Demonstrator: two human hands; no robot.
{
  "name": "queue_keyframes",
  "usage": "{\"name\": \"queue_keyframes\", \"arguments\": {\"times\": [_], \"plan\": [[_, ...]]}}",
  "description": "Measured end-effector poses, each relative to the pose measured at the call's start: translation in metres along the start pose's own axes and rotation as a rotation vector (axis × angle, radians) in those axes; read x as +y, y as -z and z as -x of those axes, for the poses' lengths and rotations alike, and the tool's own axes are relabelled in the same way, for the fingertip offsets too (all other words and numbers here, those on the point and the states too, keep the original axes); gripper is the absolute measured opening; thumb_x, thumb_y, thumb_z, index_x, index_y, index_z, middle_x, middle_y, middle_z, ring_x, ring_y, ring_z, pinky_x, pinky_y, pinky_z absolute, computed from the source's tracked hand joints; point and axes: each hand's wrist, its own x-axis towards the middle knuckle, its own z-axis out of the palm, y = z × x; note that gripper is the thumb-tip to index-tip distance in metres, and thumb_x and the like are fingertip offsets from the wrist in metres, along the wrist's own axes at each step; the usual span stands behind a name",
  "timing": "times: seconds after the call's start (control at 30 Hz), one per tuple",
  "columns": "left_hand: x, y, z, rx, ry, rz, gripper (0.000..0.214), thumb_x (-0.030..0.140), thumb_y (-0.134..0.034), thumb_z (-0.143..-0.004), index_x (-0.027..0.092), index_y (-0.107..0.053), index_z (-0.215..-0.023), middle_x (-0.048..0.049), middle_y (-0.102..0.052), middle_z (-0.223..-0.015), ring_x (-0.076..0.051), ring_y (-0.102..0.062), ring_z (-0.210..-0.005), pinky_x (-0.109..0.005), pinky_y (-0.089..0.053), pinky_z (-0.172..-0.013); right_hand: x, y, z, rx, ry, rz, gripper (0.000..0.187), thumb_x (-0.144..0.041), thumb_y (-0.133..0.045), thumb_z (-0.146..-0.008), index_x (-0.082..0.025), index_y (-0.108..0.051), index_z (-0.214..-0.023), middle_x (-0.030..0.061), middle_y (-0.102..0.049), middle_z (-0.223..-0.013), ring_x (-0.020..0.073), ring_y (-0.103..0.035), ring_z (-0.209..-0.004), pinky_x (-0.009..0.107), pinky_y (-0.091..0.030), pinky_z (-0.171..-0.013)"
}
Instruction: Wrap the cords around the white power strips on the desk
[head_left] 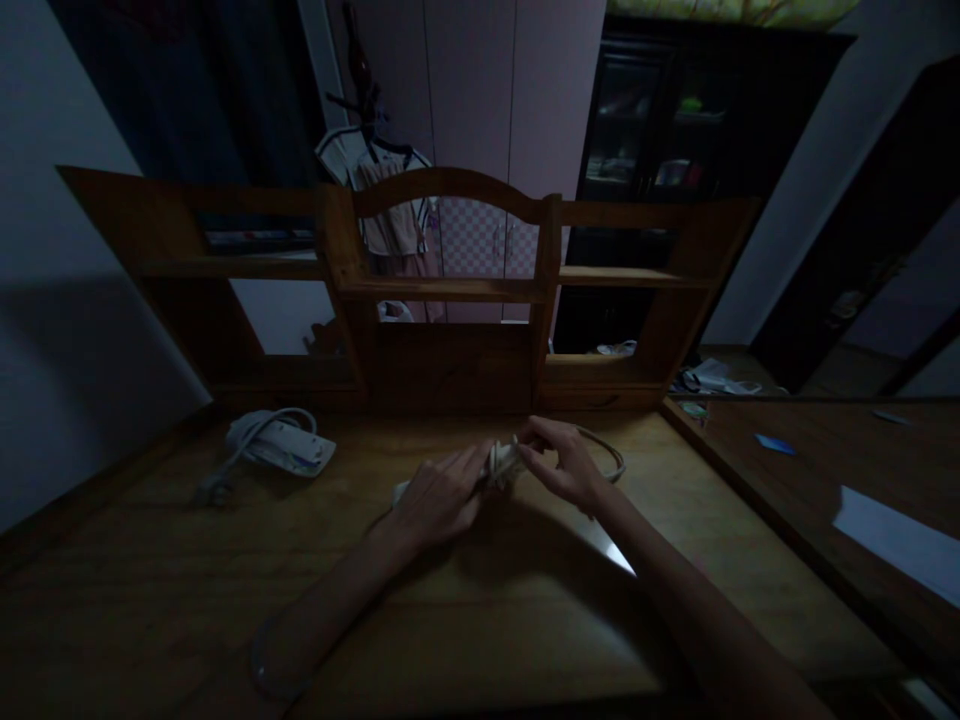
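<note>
My left hand (442, 500) lies over a white power strip (400, 492), closed around it and hiding most of its body. Cord (501, 462) is wound in several turns around the strip's right end. My right hand (561, 462) pinches the cord at those turns, thumb and fingers together. A loose loop of cable (616, 462) trails on the desk just beyond the right hand. Over on the left lies a second white power strip (296, 450), its cord wrapped about it and its plug (214, 490) resting on the wood.
A wooden desk (187, 600) carries a shelf unit (450, 290) along its back edge. To the right is a darker wooden surface (750, 470) with a white sheet (900, 540) and a small blue card (775, 443). A wall (75, 350) borders the left side.
</note>
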Motion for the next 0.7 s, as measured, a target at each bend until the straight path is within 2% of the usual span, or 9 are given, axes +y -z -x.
{"name": "queue_keyframes", "arguments": {"times": [0.1, 0.2, 0.27, 0.33, 0.4, 0.47, 0.7], "plan": [[0.002, 0.002, 0.0, -0.03, -0.066, 0.034, 0.052, 0.031, -0.051, -0.086, 0.02, -0.034, -0.134, -0.0106, -0.054, -0.125, -0.025, -0.055, -0.11, -0.036, -0.046, -0.087, -0.007, 0.001, -0.004, -0.024, -0.023, -0.139, 0.015, -0.032, -0.052, -0.088, -0.018, -0.054, -0.091, 0.0025, -0.056, -0.083, 0.0135, -0.051, -0.074, 0.024, -0.04, -0.068], [0.004, 0.002, 0.0, -0.067, -0.155, 0.068, 0.038, 0.034, -0.056, -0.084, 0.017, -0.049, -0.118, -0.0103, -0.06, -0.113, -0.025, -0.057, -0.104, -0.035, -0.046, -0.085, -0.006, 0.0, -0.007, -0.069, -0.102, -0.277, 0.018, -0.035, -0.055, -0.087, -0.018, -0.054, -0.092, 0.0018, -0.056, -0.086, 0.0133, -0.052, -0.077, 0.024, -0.041, -0.07], [0.004, 0.0, 0.001, -0.064, -0.193, 0.1, 0.038, 0.039, -0.057, -0.084, 0.017, -0.051, -0.114, -0.0103, -0.062, -0.109, -0.026, -0.059, -0.101, -0.036, -0.046, -0.084, -0.001, 0.0, -0.009, -0.109, -0.163, -0.362, 0.02, -0.036, -0.059, -0.084, -0.018, -0.055, -0.091, 0.0009, -0.056, -0.085, 0.013, -0.052, -0.078, 0.024, -0.042, -0.07], [0.003, -0.001, 0.003, -0.034, -0.193, 0.135, 0.054, 0.045, -0.058, -0.083, 0.017, -0.043, -0.127, -0.0111, -0.062, -0.112, -0.026, -0.059, -0.102, -0.036, -0.046, -0.084, 0.007, 0.0, -0.01, -0.157, -0.224, -0.444, 0.022, -0.037, -0.063, -0.081, -0.018, -0.056, -0.09, 0.0005, -0.057, -0.084, 0.0128, -0.053, -0.077, 0.024, -0.042, -0.07], [0.004, -0.003, 0.004, -0.012, -0.141, 0.153, 0.079, 0.051, -0.061, -0.079, 0.019, -0.024, -0.14, -0.0115, -0.062, -0.114, -0.027, -0.061, -0.099, -0.037, -0.047, -0.082, 0.015, -0.001, -0.01, -0.207, -0.28, -0.522, 0.026, -0.038, -0.066, -0.078, -0.017, -0.056, -0.089, 0.0004, -0.057, -0.084, 0.013, -0.054, -0.078, 0.025, -0.043, -0.071], [0.005, -0.003, 0.005, -0.016, -0.1, 0.16, 0.093, 0.054, -0.064, -0.075, 0.021, -0.011, -0.145, -0.0109, -0.063, -0.113, -0.027, -0.063, -0.096, -0.036, -0.047, -0.08, 0.023, -0.002, -0.009, -0.259, -0.338, -0.588, 0.029, -0.039, -0.07, -0.074, -0.017, -0.057, -0.089, 0.0001, -0.057, -0.083, 0.0132, -0.055, -0.077, 0.025, -0.043, -0.071], [0.009, 0.0, 0.005, -0.073, -0.202, 0.2, 0.086, 0.046, -0.064, -0.078, 0.024, -0.013, -0.144, -0.0076, -0.064, -0.11, -0.024, -0.061, -0.1, -0.032, -0.046, -0.082, 0.046, -0.013, -0.004, -0.354, -0.455, -0.628, 0.029, -0.041, -0.071, -0.071, -0.017, -0.059, -0.081, -0.0021, -0.059, -0.074, 0.0119, -0.055, -0.068, 0.024, -0.043, -0.064]]}}
